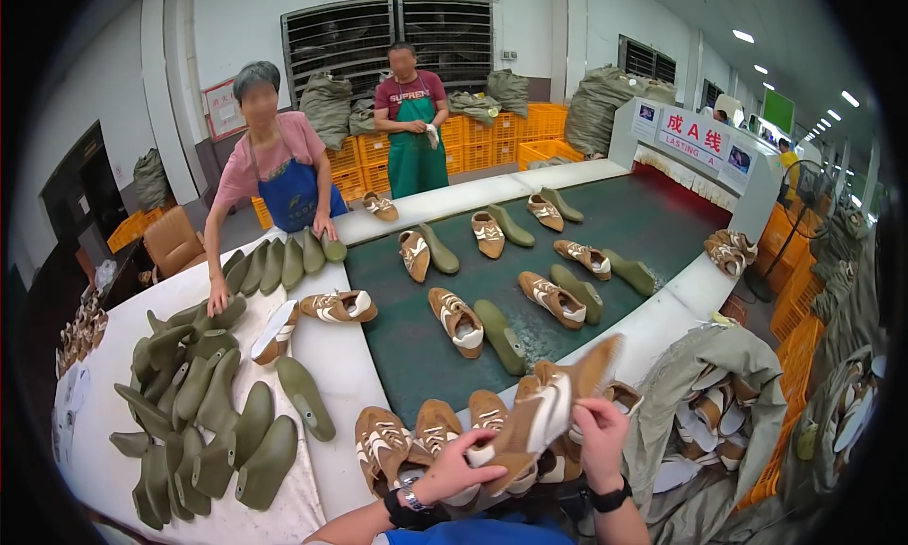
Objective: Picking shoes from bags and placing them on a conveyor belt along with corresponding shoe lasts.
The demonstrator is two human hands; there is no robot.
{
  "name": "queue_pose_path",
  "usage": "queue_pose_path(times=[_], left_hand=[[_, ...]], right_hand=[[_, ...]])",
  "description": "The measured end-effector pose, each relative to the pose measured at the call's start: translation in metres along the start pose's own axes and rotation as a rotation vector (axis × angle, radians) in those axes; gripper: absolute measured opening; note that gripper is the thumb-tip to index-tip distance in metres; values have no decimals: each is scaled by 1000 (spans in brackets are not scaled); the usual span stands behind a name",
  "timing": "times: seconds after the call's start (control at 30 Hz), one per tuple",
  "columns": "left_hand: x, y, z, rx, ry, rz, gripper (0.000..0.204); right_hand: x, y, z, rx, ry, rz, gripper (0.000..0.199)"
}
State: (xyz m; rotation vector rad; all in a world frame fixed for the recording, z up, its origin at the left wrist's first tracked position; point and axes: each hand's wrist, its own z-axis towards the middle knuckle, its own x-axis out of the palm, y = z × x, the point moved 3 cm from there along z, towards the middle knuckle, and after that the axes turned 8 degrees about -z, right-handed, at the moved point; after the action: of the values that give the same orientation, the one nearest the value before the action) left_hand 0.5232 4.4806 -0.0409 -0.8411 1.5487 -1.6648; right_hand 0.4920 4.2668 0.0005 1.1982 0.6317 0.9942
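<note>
— Factory hall, green conveyor belt (653,224) carrying brown shoe uppers paired with olive shoe lasts (498,335). Hands?

— Left hand (461,467) has its grip clamped on the toe end of a brown-and-white shoe upper (541,415); right hand (602,434) has its grip clamped on the heel side. Upper is held above the upper pile (426,436) at the bench's near edge.

— Others?

— A person in a blue apron (288,193) leans on the white bench (345,356), hands on lasts.

White surface (350,356) around a green belt (416,346): belt carries paired brown shoes (456,320) and olive lasts (499,335); surface carries a heap of lasts (194,403) and more shoes (339,306).
</note>
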Motion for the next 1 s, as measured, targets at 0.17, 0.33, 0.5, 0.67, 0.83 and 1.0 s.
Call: queue_pose_path(times=[0.17,0.33,0.5,0.67,0.83,1.0], left_hand=[[-70,26,-37,-127,-134,-482,38],[-99,-1,-58,-45,-220,-767,70],[-114,19,-59,-91,-275,-830,75],[-117,19,-58,-142,-310,-1141,70],[-124,29,-70,-115,-321,-1184,61],[-134,5,-79,-42,-292,-807,45]], right_hand=[[36,5,48,-387,21,-486,28],[86,-22,76,437,619,200,55],[113,-13,73,415,792,345,48],[119,-7,69,436,697,242,36],[121,-20,51,540,649,576,36],[93,-37,46,570,702,323,40]])
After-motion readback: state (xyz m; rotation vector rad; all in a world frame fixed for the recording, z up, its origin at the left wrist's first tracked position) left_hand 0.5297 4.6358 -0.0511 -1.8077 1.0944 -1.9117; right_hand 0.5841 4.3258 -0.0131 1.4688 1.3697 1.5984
